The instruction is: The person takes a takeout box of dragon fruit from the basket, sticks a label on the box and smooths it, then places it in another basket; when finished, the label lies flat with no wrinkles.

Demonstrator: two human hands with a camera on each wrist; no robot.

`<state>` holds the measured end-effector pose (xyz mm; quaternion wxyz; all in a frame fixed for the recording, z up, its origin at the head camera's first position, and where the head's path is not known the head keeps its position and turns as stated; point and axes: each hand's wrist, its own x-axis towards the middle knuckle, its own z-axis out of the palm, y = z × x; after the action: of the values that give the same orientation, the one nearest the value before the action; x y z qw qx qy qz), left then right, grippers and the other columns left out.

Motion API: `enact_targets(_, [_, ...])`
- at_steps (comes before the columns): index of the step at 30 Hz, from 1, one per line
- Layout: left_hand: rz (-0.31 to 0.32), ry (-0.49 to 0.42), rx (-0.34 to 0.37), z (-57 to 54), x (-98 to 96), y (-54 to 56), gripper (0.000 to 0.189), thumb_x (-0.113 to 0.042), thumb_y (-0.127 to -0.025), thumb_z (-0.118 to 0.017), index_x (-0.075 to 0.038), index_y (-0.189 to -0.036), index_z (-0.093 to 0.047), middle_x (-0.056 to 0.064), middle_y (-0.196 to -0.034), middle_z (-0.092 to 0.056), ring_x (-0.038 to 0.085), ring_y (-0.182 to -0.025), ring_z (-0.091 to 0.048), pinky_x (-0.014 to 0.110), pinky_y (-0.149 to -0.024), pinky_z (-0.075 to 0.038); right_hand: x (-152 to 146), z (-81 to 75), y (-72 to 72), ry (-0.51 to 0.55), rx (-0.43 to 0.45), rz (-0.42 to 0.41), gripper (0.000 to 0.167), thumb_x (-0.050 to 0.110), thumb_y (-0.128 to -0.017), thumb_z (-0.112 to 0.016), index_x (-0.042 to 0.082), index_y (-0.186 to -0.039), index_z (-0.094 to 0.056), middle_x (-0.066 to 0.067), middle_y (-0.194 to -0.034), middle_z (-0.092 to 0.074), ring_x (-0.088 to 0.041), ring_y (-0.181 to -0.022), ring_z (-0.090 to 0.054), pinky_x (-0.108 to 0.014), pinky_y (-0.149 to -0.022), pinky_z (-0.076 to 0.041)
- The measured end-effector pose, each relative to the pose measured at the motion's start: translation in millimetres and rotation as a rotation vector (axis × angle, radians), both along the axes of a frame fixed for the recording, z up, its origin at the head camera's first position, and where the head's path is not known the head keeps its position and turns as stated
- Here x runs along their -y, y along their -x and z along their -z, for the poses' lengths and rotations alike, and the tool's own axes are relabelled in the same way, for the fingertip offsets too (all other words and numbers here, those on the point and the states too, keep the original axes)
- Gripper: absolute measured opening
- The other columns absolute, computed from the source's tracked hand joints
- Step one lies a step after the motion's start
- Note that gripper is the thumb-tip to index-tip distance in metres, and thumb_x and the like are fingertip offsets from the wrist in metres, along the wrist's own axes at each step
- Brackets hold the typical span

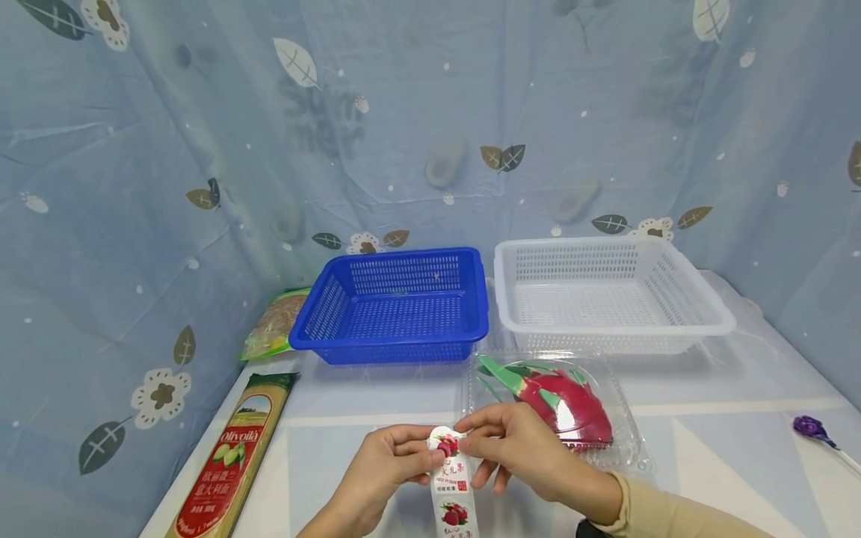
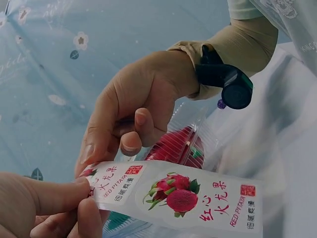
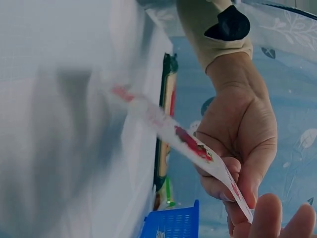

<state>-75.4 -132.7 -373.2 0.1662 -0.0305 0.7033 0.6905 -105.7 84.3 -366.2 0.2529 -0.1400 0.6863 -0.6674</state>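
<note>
A white strip of dragon fruit stickers (image 1: 454, 489), printed with red fruit and the words RED PITAYA, hangs between both hands in the head view. My left hand (image 1: 380, 474) pinches its upper left edge between thumb and fingers. At the upper right corner, my right hand (image 1: 521, 448) pinches the same strip by thumb and forefinger, its other fingers loosely bent. The strip's lower end runs toward the body in the left wrist view. Just behind the right hand lies a clear plastic clamshell box (image 1: 628, 426), with a red and green dragon fruit (image 1: 592, 411) inside.
A blue basket (image 1: 397, 347) and a white basket (image 1: 619, 336) stand along the back. On the left lie a spaghetti packet (image 1: 229, 463) and a green-edged bag (image 1: 276, 321). A purple flower on a stick (image 1: 810, 428) lies far right. Patterned curtain surrounds the table.
</note>
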Motion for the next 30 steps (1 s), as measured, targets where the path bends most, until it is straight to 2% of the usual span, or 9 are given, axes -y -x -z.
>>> enact_targets(4, [-0.010, 0.012, -0.006, 0.9, 0.4, -0.4, 0.041, -0.016, -0.084, -0.077, 0.006, -0.116, -0.066, 0.001, -0.090, -0.077, 0.008, -0.077, -0.067, 0.024, -0.068, -0.055, 1.8, -0.4, 0.1, -0.001, 0.014, -0.008, 0.037, 0.015, -0.086, -0.075, -0.005, -0.116, -0.065, -0.007, -0.082, -0.074, -0.011, -0.055, -0.067, -0.021, -0.044, -0.050])
enact_targets(12, [-0.021, 0.035, -0.004, 0.8, -0.9, -1.0, 0.036, -0.026, -0.087, -0.075, 0.005, -0.105, -0.070, 0.000, -0.085, -0.076, 0.008, -0.069, -0.063, 0.023, -0.065, -0.054, 3.0, 0.3, 0.3, -0.004, 0.024, 0.005, 0.037, 0.015, -0.086, -0.075, -0.004, -0.116, -0.064, -0.005, -0.078, -0.073, -0.011, -0.052, -0.066, -0.021, -0.042, -0.048])
enact_targets(17, [-0.025, 0.056, -0.024, 1.2, -1.0, -2.9, 0.035, -0.026, -0.088, -0.074, 0.007, -0.099, -0.071, -0.004, -0.077, -0.072, 0.008, -0.065, -0.060, 0.023, -0.062, -0.053, 5.5, -0.8, -1.3, -0.037, -0.008, 0.021, 0.034, 0.019, -0.086, -0.075, 0.001, -0.113, -0.067, 0.001, -0.067, -0.062, -0.007, -0.040, -0.052, -0.020, -0.036, -0.037])
enact_targets(22, [-0.024, 0.084, -0.045, 1.2, -0.9, -4.5, 0.036, -0.028, -0.089, -0.073, 0.008, -0.096, -0.071, -0.005, -0.072, -0.069, 0.008, -0.061, -0.057, 0.022, -0.058, -0.052, 7.5, -2.5, -2.7, -0.056, -0.016, 0.054, 0.030, 0.021, -0.087, -0.075, 0.003, -0.110, -0.069, 0.002, -0.054, -0.050, -0.007, -0.038, -0.039, -0.019, -0.035, -0.026])
enact_targets(25, [-0.027, 0.102, -0.048, 2.0, -0.5, -5.2, 0.039, -0.031, -0.089, -0.072, 0.008, -0.093, -0.070, -0.006, -0.067, -0.066, 0.008, -0.059, -0.056, 0.022, -0.057, -0.051, 8.1, -2.9, -3.4, -0.058, -0.006, 0.069, 0.029, 0.021, -0.087, -0.074, 0.003, -0.110, -0.070, 0.002, -0.049, -0.047, -0.008, -0.040, -0.032, -0.019, -0.036, -0.023])
enact_targets(30, [-0.033, 0.130, -0.048, 6.1, 0.7, -4.9, 0.041, -0.035, -0.090, -0.072, 0.006, -0.091, -0.071, -0.006, -0.065, -0.063, 0.008, -0.056, -0.055, 0.022, -0.056, -0.051, 8.9, -4.0, -3.3, -0.057, -0.012, 0.077, 0.028, 0.021, -0.087, -0.074, 0.002, -0.107, -0.072, 0.002, -0.052, -0.049, -0.008, -0.039, -0.026, -0.019, -0.036, -0.022])
